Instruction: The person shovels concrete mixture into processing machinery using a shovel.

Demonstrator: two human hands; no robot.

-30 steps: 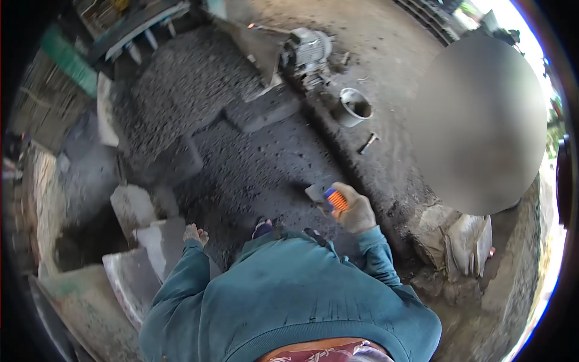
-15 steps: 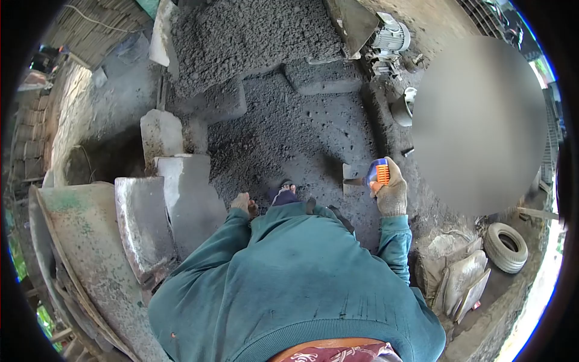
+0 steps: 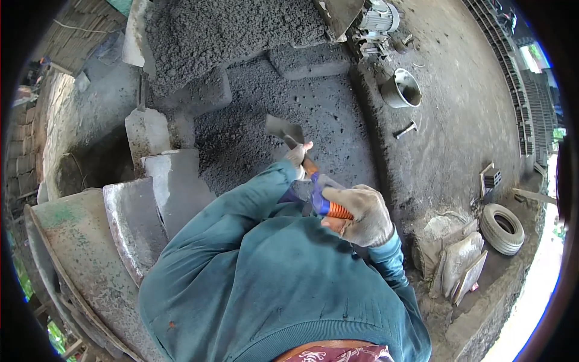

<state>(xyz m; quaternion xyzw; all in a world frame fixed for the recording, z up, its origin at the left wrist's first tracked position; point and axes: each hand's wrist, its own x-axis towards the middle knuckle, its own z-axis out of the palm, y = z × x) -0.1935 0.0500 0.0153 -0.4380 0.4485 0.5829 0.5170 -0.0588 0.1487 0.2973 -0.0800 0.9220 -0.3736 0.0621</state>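
Observation:
I hold a shovel (image 3: 318, 192) in both gloved hands, tilted across the front of my body. My right hand (image 3: 365, 216) is wrapped round its blue and orange grip, close to my chest. Lower down, my left hand (image 3: 297, 158) closes on the wooden shaft just behind the metal blade (image 3: 283, 128). The blade points away from me and overlaps the dark, crumbly wet mix (image 3: 247, 130) covering the floor of the pit. A larger heap of grey mix (image 3: 235, 30) rises at the far side.
Curved metal sheets (image 3: 136, 220) lean at my left beside a dark hollow (image 3: 99, 160). Along the right stand a bucket (image 3: 401, 89), a hammer (image 3: 405, 130), an electric motor (image 3: 380, 17) and a tire (image 3: 502, 230). Flat slabs (image 3: 461, 259) lie near the tire.
My left hand has come up from beside my leg onto the shaft. My right hand has drawn the grip inward, and the blade has swung left. The blurred patch at right is gone.

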